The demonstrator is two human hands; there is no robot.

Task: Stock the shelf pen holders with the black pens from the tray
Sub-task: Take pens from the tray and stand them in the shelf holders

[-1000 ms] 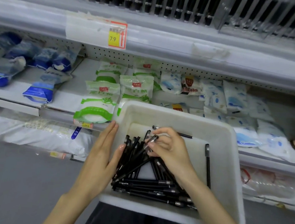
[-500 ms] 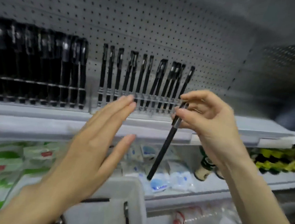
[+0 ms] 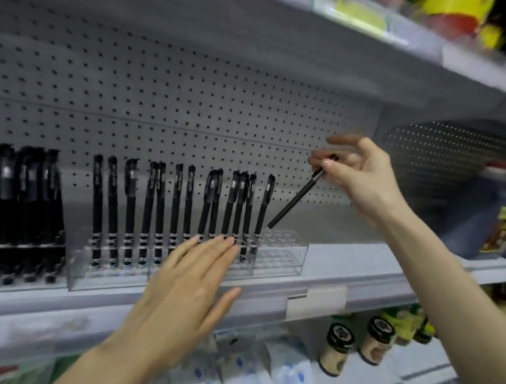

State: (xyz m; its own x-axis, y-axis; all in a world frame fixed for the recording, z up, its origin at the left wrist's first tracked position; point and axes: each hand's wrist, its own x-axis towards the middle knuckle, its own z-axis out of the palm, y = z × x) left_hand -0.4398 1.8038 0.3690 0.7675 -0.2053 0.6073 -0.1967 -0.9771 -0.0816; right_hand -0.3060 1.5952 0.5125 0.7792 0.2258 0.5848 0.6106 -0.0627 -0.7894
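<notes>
The shelf point(image 3: 52, 306) carries a clear pen holder point(image 3: 283, 255). A row of black pens point(image 3: 176, 203) stands upright in its left and middle holes. The left hand point(image 3: 181, 302) is flat in front of the holder, fingers straight; contact cannot be confirmed. The right hand point(image 3: 366, 177) pinches the upper end of one tilted pen point(image 3: 293, 201), whose tip is just above the holder's right-end holes.

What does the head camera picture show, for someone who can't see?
A right hand pinches a black pen, tilted, its tip above the empty end of a clear pen holder on a grey shelf. The left hand, fingers straight, is in front of the holder's row of upright pens.
</notes>
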